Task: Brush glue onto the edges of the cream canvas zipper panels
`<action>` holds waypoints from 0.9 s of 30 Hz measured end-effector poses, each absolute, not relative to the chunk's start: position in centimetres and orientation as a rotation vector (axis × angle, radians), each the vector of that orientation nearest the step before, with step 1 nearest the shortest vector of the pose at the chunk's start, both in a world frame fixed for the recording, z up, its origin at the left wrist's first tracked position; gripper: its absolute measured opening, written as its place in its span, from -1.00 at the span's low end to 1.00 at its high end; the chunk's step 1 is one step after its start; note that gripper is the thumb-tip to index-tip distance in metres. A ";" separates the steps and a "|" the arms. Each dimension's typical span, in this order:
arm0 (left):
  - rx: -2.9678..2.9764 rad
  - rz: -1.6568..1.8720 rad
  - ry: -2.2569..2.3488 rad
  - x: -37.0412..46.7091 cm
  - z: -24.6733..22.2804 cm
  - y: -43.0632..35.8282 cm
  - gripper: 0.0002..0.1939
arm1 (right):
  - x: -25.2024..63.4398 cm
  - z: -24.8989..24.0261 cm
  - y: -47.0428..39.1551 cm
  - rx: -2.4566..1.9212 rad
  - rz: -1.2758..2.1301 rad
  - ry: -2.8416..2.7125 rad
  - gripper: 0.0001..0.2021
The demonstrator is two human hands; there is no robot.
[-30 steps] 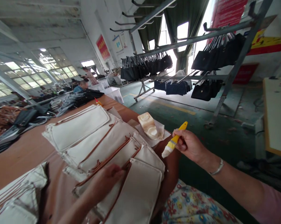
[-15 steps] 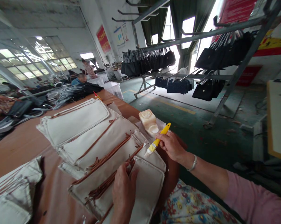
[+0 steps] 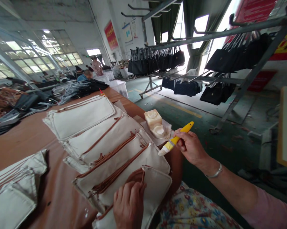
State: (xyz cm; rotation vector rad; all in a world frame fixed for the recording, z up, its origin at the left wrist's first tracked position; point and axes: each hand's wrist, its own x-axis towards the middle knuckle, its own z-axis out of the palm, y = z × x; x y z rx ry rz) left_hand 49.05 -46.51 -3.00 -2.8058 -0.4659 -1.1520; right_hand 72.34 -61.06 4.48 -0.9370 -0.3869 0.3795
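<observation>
In my right hand [image 3: 193, 147] is a yellow-handled paintbrush [image 3: 181, 135], its bristles coated with something white and pointing down to the left. The brush is above the right ends of the white bag pieces, apart from them as far as I can tell. My left hand [image 3: 129, 205] has its fingers closed on the edge of the nearest white bag piece [image 3: 157, 184], where a fold of brown lining [image 3: 136, 175] shows. Its fingertips are partly hidden. Overlapping white bag pieces with brown edges [image 3: 115, 156] lie in a row beyond. A whitish block-shaped container [image 3: 154, 122] stands behind the brush.
The brown-covered table [image 3: 59, 190] carries another stack of white pieces [image 3: 17, 197] at left and dark bags with straps farther back. Across the floor stands a metal rack [image 3: 205, 39] hung with black bags [image 3: 157, 62]. A board edge [image 3: 285, 127] is at right. Other people sit and stand far back.
My right hand has drawn the brush away from the bag pieces, toward the right. My left hand has shifted lower and now pulls up the nearest piece's edge, exposing brown lining.
</observation>
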 end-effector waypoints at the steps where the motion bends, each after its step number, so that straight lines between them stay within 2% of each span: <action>1: -2.806 -1.110 -0.518 49.5 -2.8 -46.3 -0.92 | 72.3 4.5 -61.1 -0.947 0.380 -0.387 -0.78; 6: -3.019 -0.698 -0.867 53.3 -1.4 -44.7 -0.88 | 71.5 3.1 -60.1 -1.016 0.406 -0.383 -0.72; 10: -3.136 -0.486 -1.216 55.9 -0.6 -44.0 -0.72 | 71.7 1.6 -58.7 -1.076 0.419 -0.405 -0.72; 12: -3.168 -0.497 -1.304 56.6 -0.7 -43.8 -0.65 | 72.1 1.3 -58.2 -1.101 0.402 -0.417 -0.72; 17: -3.449 -0.543 -1.194 56.9 -1.4 -42.9 -0.72 | 72.8 2.0 -57.4 -1.142 0.392 -0.489 -0.73; 20: -3.607 -0.622 -1.085 56.3 -1.5 -43.0 -0.67 | 72.7 2.1 -56.9 -1.187 0.378 -0.616 -0.76; 27: -3.825 -0.902 -0.797 54.9 -0.6 -44.8 -0.67 | 71.9 2.9 -56.6 -1.454 0.072 -0.901 -0.73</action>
